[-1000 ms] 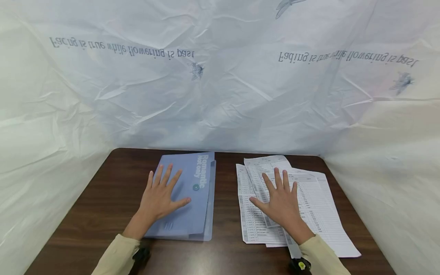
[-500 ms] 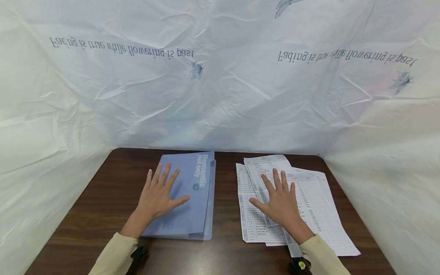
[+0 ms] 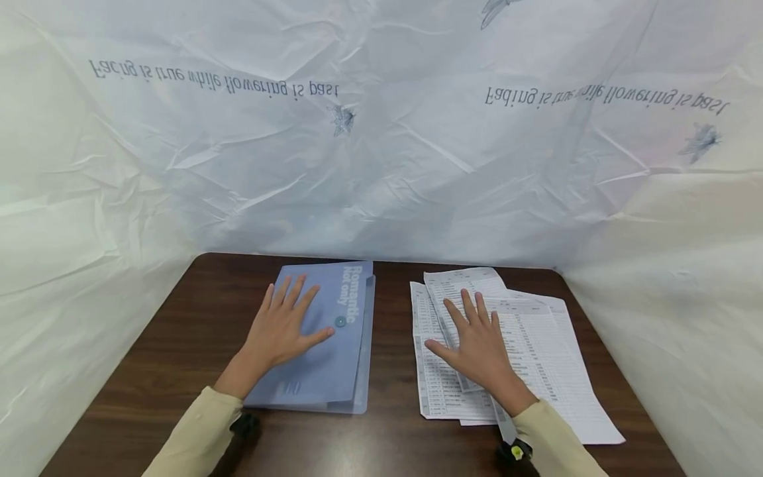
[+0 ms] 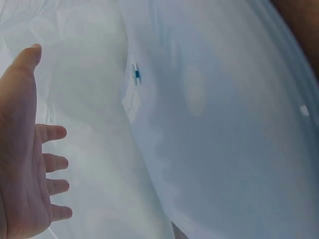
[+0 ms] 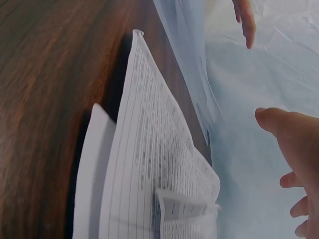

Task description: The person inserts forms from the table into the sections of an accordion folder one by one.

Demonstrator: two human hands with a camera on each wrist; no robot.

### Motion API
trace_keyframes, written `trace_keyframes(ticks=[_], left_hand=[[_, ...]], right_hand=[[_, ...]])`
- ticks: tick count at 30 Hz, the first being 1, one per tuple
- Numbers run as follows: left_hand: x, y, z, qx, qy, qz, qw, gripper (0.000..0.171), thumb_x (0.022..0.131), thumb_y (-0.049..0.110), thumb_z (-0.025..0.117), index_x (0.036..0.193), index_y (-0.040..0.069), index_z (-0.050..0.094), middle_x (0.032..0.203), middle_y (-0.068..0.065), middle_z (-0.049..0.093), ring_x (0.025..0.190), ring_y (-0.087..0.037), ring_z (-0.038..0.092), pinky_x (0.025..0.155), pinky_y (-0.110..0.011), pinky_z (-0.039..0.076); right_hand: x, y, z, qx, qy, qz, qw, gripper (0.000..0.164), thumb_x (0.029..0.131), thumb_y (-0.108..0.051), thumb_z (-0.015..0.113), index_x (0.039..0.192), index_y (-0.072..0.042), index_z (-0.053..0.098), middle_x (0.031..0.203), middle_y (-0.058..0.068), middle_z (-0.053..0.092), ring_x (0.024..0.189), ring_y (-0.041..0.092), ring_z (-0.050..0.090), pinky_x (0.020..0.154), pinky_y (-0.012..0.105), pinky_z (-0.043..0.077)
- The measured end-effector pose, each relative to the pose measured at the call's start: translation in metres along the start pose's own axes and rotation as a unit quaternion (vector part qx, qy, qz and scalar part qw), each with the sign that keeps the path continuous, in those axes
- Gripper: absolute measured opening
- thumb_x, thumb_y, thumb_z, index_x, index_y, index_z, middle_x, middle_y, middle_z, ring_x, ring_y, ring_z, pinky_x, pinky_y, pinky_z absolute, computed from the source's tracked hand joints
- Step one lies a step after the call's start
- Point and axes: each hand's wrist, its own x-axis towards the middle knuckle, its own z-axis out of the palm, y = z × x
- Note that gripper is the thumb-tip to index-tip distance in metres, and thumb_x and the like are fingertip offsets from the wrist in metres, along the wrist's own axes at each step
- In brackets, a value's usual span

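Observation:
A blue plastic document folder (image 3: 322, 371) with white lettering and a round teal button lies on the left half of the table. Over it hovers my left hand (image 3: 277, 334), fingers spread; the left wrist view shows a gap between that hand (image 4: 22, 159) and the folder (image 4: 214, 139). Several printed sheets of paper (image 3: 548, 351) overlap on the right. Above them my right hand (image 3: 477, 348) is spread with nothing in it. In the right wrist view the hand (image 5: 299, 154) stands apart from the sheets (image 5: 149, 124).
The dark wooden table (image 3: 393, 371) has rounded far corners. White plastic sheeting (image 3: 381, 146) printed with mirrored text hangs behind it and along both sides. Each wrist wears a dark strap.
My left hand has shifted slightly right and away from me. My right hand has drifted a little left. The folder and papers stay put.

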Motion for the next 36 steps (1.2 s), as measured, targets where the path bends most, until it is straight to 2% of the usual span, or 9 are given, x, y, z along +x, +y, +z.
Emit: trace_keyframes(ticks=[5, 9, 13, 17, 22, 27, 36], left_hand=[[0.010, 0.002, -0.003, -0.025, -0.014, 0.020, 0.9994, 0.093, 0.091, 0.074, 0.053, 0.159, 0.013, 0.037, 0.166, -0.017, 0.026, 0.153, -0.042, 0.020, 0.119, -0.065, 0.016], [0.018, 0.006, -0.005, -0.046, -0.037, 0.042, 0.9974, 0.093, 0.092, 0.074, 0.051, 0.160, 0.013, 0.035, 0.168, -0.015, 0.023, 0.153, -0.042, 0.021, 0.119, -0.065, 0.017], [0.025, 0.010, -0.005, -0.062, -0.064, 0.077, 0.9931, 0.090, 0.093, 0.074, 0.049, 0.160, 0.015, 0.034, 0.169, -0.013, 0.020, 0.154, -0.038, 0.019, 0.121, -0.061, 0.017], [0.032, 0.012, -0.005, -0.061, -0.084, 0.119, 0.9876, 0.086, 0.095, 0.073, 0.047, 0.159, 0.016, 0.037, 0.168, -0.013, 0.024, 0.154, -0.035, 0.022, 0.121, -0.057, 0.020], [0.041, 0.016, -0.004, -0.061, -0.082, 0.153, 0.9830, 0.082, 0.096, 0.069, 0.050, 0.156, 0.014, 0.042, 0.165, -0.012, 0.032, 0.151, -0.034, 0.030, 0.120, -0.055, 0.026], [0.048, 0.020, 0.000, -0.050, -0.092, 0.171, 0.9797, 0.081, 0.096, 0.068, 0.050, 0.156, 0.014, 0.043, 0.163, -0.012, 0.036, 0.149, -0.035, 0.035, 0.118, -0.055, 0.030], [0.056, 0.029, 0.014, -0.043, -0.126, 0.191, 0.9724, 0.078, 0.096, 0.067, 0.052, 0.155, 0.015, 0.045, 0.159, -0.012, 0.042, 0.145, -0.035, 0.040, 0.117, -0.053, 0.032]], right_hand=[[0.006, -0.008, 0.001, 0.021, -0.009, -0.021, 1.000, 0.096, 0.084, -0.072, 0.065, 0.157, -0.014, 0.042, 0.167, 0.019, 0.023, 0.155, 0.044, 0.012, 0.114, 0.072, 0.019], [0.011, -0.015, 0.004, 0.044, -0.015, -0.040, 0.998, 0.097, 0.084, -0.072, 0.065, 0.158, -0.015, 0.040, 0.168, 0.016, 0.023, 0.155, 0.041, 0.012, 0.115, 0.071, 0.019], [0.014, -0.023, 0.008, 0.067, -0.023, -0.062, 0.996, 0.098, 0.085, -0.072, 0.064, 0.159, -0.014, 0.038, 0.168, 0.013, 0.023, 0.155, 0.039, 0.014, 0.115, 0.070, 0.021], [0.015, -0.031, 0.014, 0.095, -0.037, -0.082, 0.991, 0.095, 0.087, -0.069, 0.065, 0.158, -0.013, 0.038, 0.166, 0.014, 0.028, 0.155, 0.038, 0.017, 0.115, 0.068, 0.024], [0.019, -0.042, 0.021, 0.126, -0.048, -0.110, 0.985, 0.093, 0.087, -0.065, 0.069, 0.157, -0.011, 0.040, 0.163, 0.014, 0.034, 0.154, 0.039, 0.022, 0.115, 0.063, 0.029], [0.025, -0.054, 0.030, 0.127, -0.078, -0.128, 0.981, 0.093, 0.087, -0.067, 0.067, 0.158, -0.013, 0.039, 0.163, 0.012, 0.035, 0.153, 0.037, 0.024, 0.112, 0.061, 0.036], [0.031, -0.069, 0.049, 0.141, -0.130, -0.174, 0.966, 0.086, 0.090, -0.060, 0.069, 0.153, -0.007, 0.046, 0.160, 0.016, 0.041, 0.152, 0.039, 0.027, 0.114, 0.057, 0.035]])
